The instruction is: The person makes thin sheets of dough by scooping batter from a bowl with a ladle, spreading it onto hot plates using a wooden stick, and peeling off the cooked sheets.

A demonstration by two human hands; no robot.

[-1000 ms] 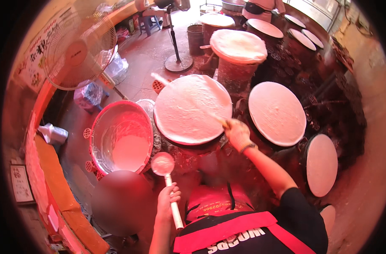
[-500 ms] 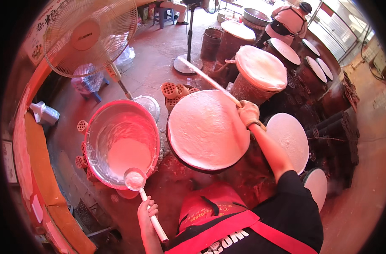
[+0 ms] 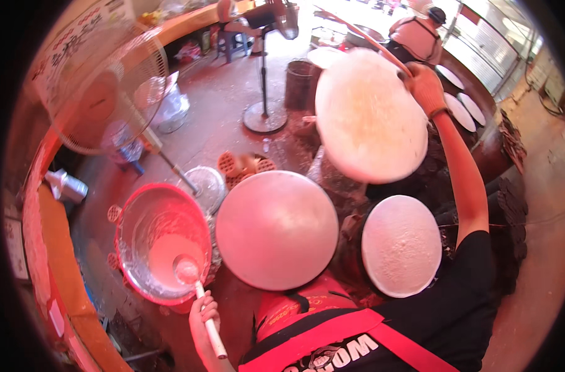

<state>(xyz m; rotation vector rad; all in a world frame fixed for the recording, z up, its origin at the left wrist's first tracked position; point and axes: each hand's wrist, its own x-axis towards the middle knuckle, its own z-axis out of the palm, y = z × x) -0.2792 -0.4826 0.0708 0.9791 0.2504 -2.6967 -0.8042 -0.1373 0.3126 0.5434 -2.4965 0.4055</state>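
Reddish workshop floor [image 3: 214,93]: the left hand [image 3: 204,310] grasps a ladle [image 3: 187,270] over a bucket [image 3: 137,232] of batter [image 3: 163,254]; the gloved right hand [image 3: 426,90] grasps a stick [image 3: 369,40], a round flatbread [image 3: 369,124] just beside it (contact uncertain). Beside the bucket lies a bare griddle [image 3: 277,229]; farther off stands a fan [image 3: 99,93].

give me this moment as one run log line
left hand: holds ladle over batter tub | right hand: grips stick beside round flatbread | centre griddle: metal top showing

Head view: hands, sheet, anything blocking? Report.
Left hand gripping ladle, bowl over tub. Right hand gripping stick by pale round sheet. Griddle bare metal. Sheet blocks view behind.
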